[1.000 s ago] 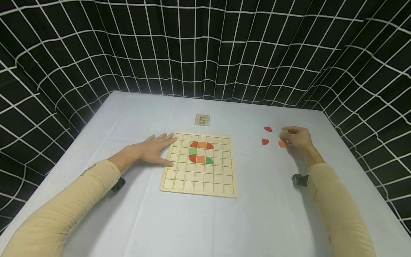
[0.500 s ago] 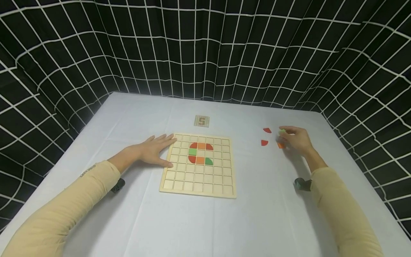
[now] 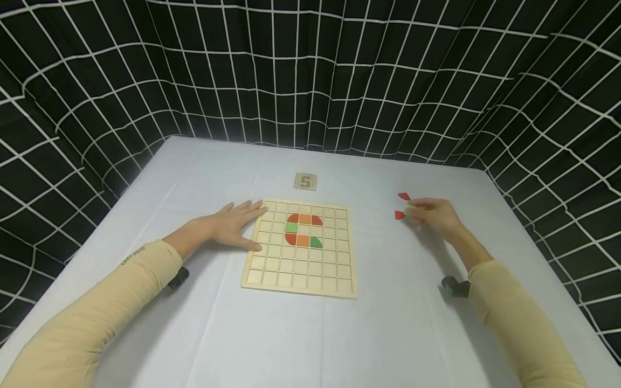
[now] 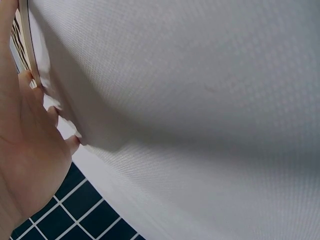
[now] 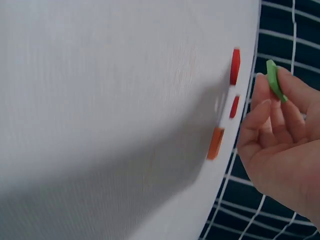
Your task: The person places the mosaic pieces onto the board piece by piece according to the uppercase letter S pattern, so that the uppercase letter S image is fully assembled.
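My left hand (image 3: 232, 225) rests with spread fingers on the left edge of a wooden grid board (image 3: 286, 281). Red, orange and green flat tiles (image 3: 303, 240) lie in some of the board's squares, some with rounded corners. To the right, my right hand (image 3: 438, 216) pinches a light green tile (image 5: 273, 81) between thumb and fingers, raised off the table. Two red quarter-round tiles (image 3: 399, 215) lie just left of that hand in the head view. An orange tile (image 5: 215, 143) on the cloth shows in the right wrist view; the hand mostly hides it from the head.
A small square card (image 3: 305, 181) with an S-like figure on a grid lies beyond the board. White cloth (image 3: 271, 339) covers the table. Black curtains with white grid lines (image 3: 301, 75) stand around its far side and flanks.
My right hand has moved left toward the red tiles, carrying the light green tile over the table. The left hand and the board stay where they were.
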Available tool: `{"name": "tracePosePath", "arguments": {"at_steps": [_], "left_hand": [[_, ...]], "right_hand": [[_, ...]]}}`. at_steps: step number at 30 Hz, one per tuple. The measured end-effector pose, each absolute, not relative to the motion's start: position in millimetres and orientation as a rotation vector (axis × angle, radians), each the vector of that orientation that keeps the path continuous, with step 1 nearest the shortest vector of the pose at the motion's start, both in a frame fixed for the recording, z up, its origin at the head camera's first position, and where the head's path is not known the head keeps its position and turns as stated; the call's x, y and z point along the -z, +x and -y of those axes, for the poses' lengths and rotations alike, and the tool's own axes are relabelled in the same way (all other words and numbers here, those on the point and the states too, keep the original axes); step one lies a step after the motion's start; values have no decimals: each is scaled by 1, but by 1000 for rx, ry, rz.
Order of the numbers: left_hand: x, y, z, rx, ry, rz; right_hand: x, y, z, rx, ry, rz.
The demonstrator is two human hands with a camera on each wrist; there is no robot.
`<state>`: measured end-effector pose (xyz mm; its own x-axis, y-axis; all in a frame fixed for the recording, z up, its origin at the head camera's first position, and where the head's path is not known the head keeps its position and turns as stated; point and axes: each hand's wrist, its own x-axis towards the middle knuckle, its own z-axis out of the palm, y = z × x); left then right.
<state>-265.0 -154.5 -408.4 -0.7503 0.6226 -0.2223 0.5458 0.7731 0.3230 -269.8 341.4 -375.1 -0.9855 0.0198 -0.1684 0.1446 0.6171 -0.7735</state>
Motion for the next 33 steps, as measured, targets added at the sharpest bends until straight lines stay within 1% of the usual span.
{"name": "tracePosePath", "arguments": {"at_steps": [8,17,25,33], "left_hand": [[408,-266,154,-319,890,-2645],[407,-265,155,-338,889,-2640],[408,-265,154,-336,880,-2642],[407,-265,154,-338,883,-2641]], "right_hand": [[373,-259,-322,1266,75,-2607],[382,-251,-305,1251,77,-2547],[386,-245,-289,1252,138,-2492],[391,-239,-277,1254,79,-2458]]}}
